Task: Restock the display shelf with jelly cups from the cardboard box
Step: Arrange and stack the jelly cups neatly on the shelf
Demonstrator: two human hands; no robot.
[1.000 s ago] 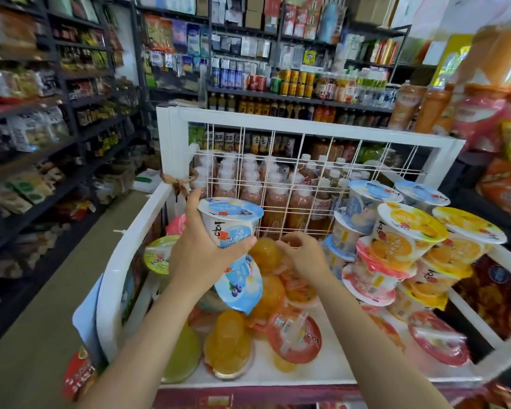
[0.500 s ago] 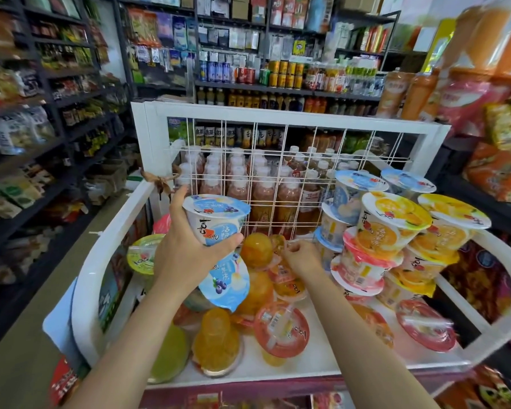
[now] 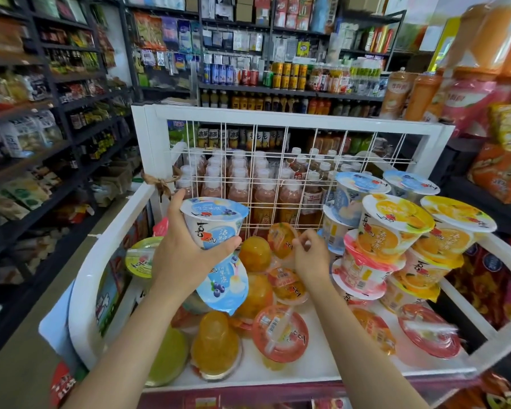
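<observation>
L hand (image 3: 186,258) grips blue jelly cup (image 3: 214,222) – R hand (image 3: 310,255) pinching, maybe orange cup (image 3: 282,240).

The left hand (image 3: 186,255) grips an upright blue-lidded jelly cup (image 3: 213,221) above a second blue cup (image 3: 224,286) lying tilted. At 3 o'clock from it, the right hand (image 3: 311,256) pinches among orange cups (image 3: 281,240) (exact contact unclear) on the white display shelf (image 3: 292,113). Stacked cups (image 3: 393,228) stand at 3 o'clock.

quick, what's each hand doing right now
Left hand: closed around two stacked blue jelly cups, held above the shelf.
Right hand: fingers curled over the small jelly cups at the back; whether it grips one cannot be told.
</observation>
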